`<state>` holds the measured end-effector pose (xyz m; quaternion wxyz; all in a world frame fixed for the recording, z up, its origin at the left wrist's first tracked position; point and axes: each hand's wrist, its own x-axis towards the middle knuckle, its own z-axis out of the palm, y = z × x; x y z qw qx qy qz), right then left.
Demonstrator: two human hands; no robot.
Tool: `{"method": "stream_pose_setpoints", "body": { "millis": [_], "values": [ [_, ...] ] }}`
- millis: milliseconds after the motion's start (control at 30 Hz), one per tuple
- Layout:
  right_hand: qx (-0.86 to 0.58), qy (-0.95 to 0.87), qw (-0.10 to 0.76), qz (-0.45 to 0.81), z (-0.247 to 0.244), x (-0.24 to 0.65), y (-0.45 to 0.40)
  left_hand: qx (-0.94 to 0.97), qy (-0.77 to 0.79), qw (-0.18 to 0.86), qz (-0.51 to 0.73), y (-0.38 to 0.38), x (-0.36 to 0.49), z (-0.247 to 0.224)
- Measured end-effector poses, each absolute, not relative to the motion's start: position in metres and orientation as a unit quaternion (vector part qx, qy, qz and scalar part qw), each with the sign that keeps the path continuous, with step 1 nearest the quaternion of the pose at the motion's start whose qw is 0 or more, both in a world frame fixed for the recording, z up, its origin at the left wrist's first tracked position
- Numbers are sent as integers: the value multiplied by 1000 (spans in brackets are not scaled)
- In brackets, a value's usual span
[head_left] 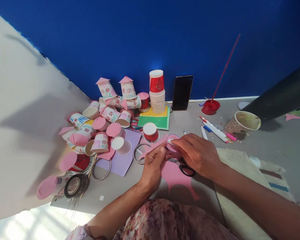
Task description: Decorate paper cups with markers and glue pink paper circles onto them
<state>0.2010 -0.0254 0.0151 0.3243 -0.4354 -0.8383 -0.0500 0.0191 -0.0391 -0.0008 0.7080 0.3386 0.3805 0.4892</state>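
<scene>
Near the middle of the table, my left hand (153, 165) is closed on the edge of a round pink paper piece (173, 143). My right hand (198, 153) presses its fingers together on the same piece, at a small white bit on its top. Beneath my hands lies a pink sheet (176, 176) with curved cutouts. Black-handled scissors (187, 169) rest on that sheet, partly under my right hand. Just behind my left hand stands a small red and white cup (150, 132). A roll of tape (140, 154) lies to its left.
Decorated paper cups (100, 141) are piled at the left. A cup stack (157, 91), a phone (182, 93) and a red pot with a stick (210, 107) stand along the wall. Markers (215, 131), a patterned cup (242, 123) and a cloth (240, 180) are on the right.
</scene>
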Motion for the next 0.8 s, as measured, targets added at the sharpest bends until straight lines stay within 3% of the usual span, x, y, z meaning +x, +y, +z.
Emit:
{"method": "stream_pose_setpoints", "body": {
  "millis": [233, 600, 800],
  "values": [
    [-413, -853, 318, -2, 12, 199, -25, 258, 400, 739, 476, -34, 15, 9],
    [-437, -835, 332, -39, 13, 200, -26, 359, 393, 707, 465, -46, 17, -6],
    [-440, -832, 336, -40, 12, 202, -24, 302, 374, 728, 489, -42, 19, 1]
  ]
}}
